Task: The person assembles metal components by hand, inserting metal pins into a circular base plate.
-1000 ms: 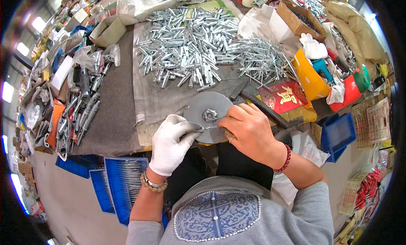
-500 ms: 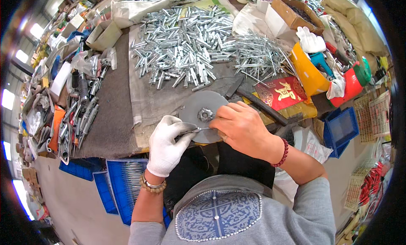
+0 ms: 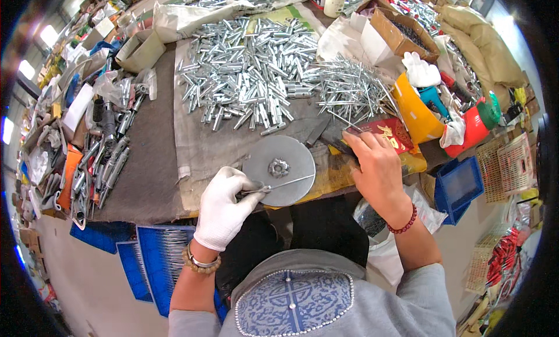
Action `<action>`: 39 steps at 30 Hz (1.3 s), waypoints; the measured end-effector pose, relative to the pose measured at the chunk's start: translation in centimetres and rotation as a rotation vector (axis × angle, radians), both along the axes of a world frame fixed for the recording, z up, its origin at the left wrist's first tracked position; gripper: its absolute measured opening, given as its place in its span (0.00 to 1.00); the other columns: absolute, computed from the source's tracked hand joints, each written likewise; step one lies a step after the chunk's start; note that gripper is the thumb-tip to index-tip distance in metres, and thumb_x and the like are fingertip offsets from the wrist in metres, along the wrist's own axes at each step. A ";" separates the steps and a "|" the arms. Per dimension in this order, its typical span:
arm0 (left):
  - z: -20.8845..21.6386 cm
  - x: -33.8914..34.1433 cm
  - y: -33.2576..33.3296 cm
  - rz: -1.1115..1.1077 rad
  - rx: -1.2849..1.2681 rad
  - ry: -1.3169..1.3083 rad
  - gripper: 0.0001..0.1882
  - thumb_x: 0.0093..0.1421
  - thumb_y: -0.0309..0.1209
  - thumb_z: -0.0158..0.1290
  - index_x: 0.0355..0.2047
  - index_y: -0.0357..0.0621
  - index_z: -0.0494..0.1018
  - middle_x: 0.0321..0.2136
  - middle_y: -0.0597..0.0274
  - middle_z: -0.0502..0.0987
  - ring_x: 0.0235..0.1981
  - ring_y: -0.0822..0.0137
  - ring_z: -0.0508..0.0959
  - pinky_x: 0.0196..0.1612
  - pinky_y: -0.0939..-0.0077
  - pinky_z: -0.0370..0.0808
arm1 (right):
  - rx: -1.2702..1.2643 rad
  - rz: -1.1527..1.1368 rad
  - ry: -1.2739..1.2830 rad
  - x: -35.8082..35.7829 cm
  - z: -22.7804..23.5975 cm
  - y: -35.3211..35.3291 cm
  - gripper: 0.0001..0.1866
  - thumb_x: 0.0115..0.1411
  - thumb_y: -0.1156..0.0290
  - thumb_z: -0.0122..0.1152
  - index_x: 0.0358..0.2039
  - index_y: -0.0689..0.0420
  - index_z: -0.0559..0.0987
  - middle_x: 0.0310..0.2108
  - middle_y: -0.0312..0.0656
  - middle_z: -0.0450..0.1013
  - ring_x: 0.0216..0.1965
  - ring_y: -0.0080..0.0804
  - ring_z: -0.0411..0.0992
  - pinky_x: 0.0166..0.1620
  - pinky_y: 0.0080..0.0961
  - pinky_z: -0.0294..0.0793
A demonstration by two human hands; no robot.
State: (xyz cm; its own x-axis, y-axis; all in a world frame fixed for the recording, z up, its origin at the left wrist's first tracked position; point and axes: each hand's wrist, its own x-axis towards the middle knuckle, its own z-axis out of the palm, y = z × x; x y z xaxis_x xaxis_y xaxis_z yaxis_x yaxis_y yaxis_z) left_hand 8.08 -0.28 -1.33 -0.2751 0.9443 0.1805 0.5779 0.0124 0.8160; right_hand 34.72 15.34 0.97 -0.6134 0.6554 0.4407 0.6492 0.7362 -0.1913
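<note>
My left hand (image 3: 224,212), in a white glove, pinches a thin metal rod (image 3: 291,181) between thumb and fingers. The rod's free end points right, over a round grey metal disc (image 3: 259,156). A small knobbly metal piece (image 3: 279,167) sits at the disc's middle. To the right, my bare right hand (image 3: 378,177) is closed over the dark handle of a hammer (image 3: 339,144) lying on the bench. Its thumb is partly hidden. The hammer's head points toward the disc, and my palm covers the far end of the handle.
Behind the disc lies a heap of short metal tubes (image 3: 250,69), with a pile of thin rods (image 3: 352,92) to its right. A red printed packet (image 3: 393,133) and a yellow container (image 3: 416,113) stand beyond my right hand. Tools (image 3: 113,145) crowd the left edge; blue crates (image 3: 154,261) sit below.
My right hand has left the rod and moved right onto the hammer handle. My left hand keeps its pinch on the rod, which now shows its length over the disc. The view has shifted slightly.
</note>
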 end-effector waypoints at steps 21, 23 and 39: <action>0.0 -0.6 0.2 -0.006 -0.051 -0.006 0.10 0.54 0.25 0.72 0.32 0.39 0.81 0.36 0.59 0.78 0.37 0.63 0.79 0.42 0.71 0.76 | -0.014 0.423 0.166 -2.4 1.8 -5.1 0.32 0.50 0.82 0.66 0.58 0.50 0.85 0.40 0.40 0.77 0.37 0.38 0.77 0.41 0.33 0.80; 0.0 -0.6 0.2 -0.019 -0.065 0.000 0.10 0.54 0.25 0.72 0.32 0.39 0.81 0.36 0.59 0.78 0.37 0.63 0.79 0.41 0.71 0.76 | -0.060 0.470 0.093 -2.3 0.6 -5.3 0.30 0.53 0.78 0.66 0.58 0.49 0.85 0.39 0.39 0.75 0.34 0.36 0.75 0.38 0.32 0.79; -0.3 0.1 0.0 0.012 -0.008 0.062 0.09 0.54 0.25 0.71 0.35 0.38 0.83 0.36 0.57 0.77 0.38 0.60 0.80 0.43 0.68 0.77 | -0.325 0.376 0.307 -1.8 3.1 -5.0 0.33 0.55 0.87 0.65 0.63 0.55 0.81 0.44 0.50 0.78 0.41 0.49 0.80 0.42 0.38 0.81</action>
